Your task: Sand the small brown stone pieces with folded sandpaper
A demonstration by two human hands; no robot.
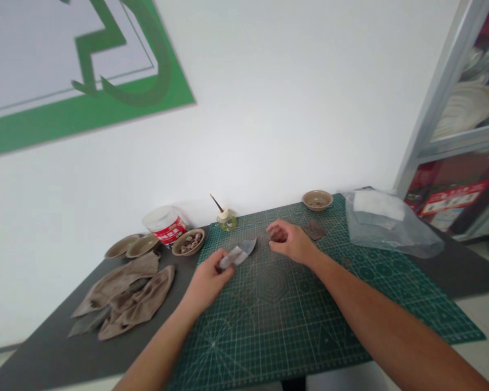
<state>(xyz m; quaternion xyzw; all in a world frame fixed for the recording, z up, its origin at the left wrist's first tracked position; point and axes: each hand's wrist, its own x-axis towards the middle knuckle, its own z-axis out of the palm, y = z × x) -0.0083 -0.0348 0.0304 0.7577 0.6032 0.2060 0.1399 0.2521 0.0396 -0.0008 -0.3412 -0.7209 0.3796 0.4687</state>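
At center, the left hand point(207, 281) pinches folded abrasive paper point(237, 256) above a green cutting mat point(293, 320); the right hand point(291, 241) curls its fingers around a small brown object point(277, 235)

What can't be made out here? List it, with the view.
All in the head view:
Right hand: curled fingers partly hide a dark thing, so its kind can't be told.
Left hand: covers one end of the grey sheet, hiding its full shape.
Bowl: contents too small to identify.
Tub: label too small to read.
Shelves: cut off by the right edge.
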